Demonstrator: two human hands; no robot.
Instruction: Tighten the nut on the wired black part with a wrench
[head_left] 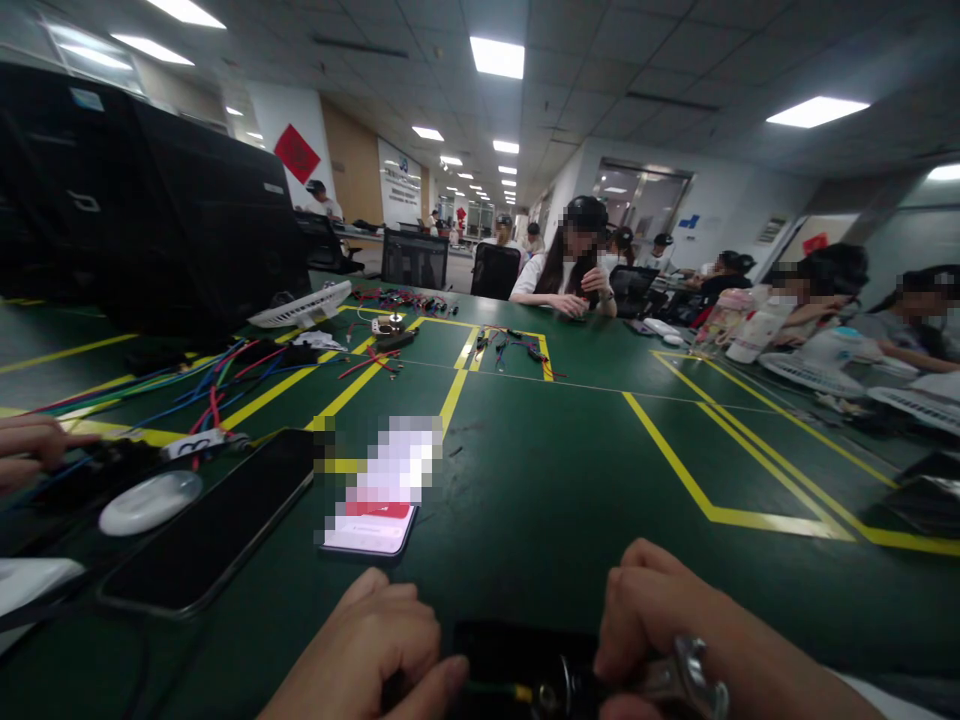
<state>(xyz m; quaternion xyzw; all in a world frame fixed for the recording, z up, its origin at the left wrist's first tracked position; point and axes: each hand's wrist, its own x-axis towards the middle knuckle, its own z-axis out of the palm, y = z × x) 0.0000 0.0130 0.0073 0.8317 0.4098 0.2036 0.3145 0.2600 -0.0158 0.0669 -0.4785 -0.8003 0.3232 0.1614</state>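
My left hand is at the bottom centre, its fingers curled and the thumb pointing right. A thin green wire with a yellow end runs from beside that thumb to a small round metal part. Whatever lies inside the left fingers is hidden. My right hand is closed around a silver metal tool with a forked end, like a wrench. Between both hands is a dark black object, cut off by the frame's lower edge and too dim to name.
A lit phone and a dark phone lie ahead on the green table. Left are a white mouse-like object, coloured wires and another person's hand. A co-worker sits across, near wire bundles.
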